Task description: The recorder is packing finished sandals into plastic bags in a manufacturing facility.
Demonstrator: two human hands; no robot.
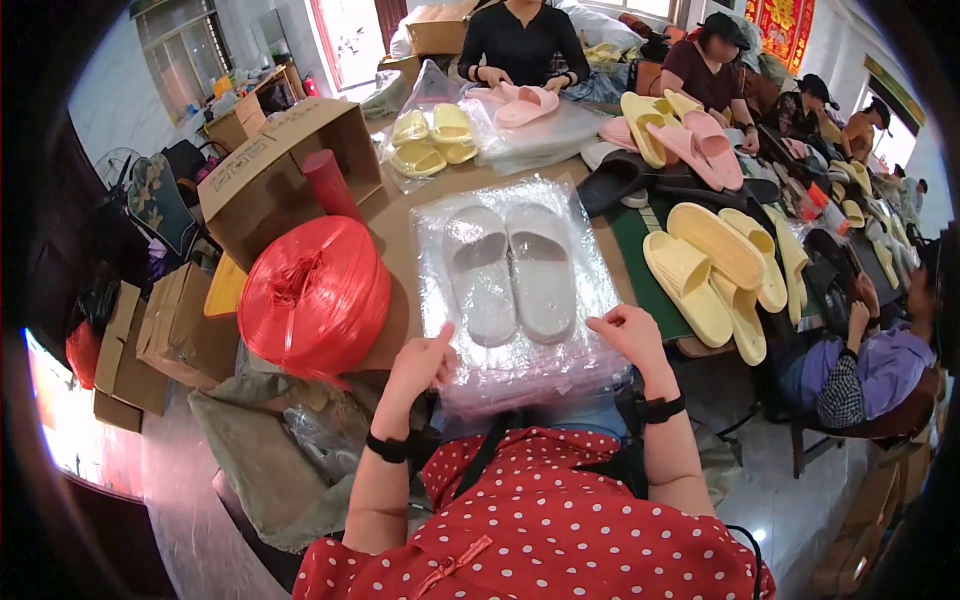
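A pair of grey slippers lies side by side, toes away from me, within a clear plastic bag. Beneath the near end of this bag shows a stack of clear, pinkish plastic bags. My left hand is at the bag's near left edge, its lower fingers curled and its thumb side against the plastic. At the near right edge, my right hand has its thumb and forefinger drawn together on the plastic. Both hands are closed on the bag's edges; the exact grip of the fingertips is partly hidden.
A red roll of plastic twine and an open cardboard box stand left. Yellow slippers are heaped right; bagged yellow slippers lie farther back. Across the table a person handles pink slippers. Another person sits at right.
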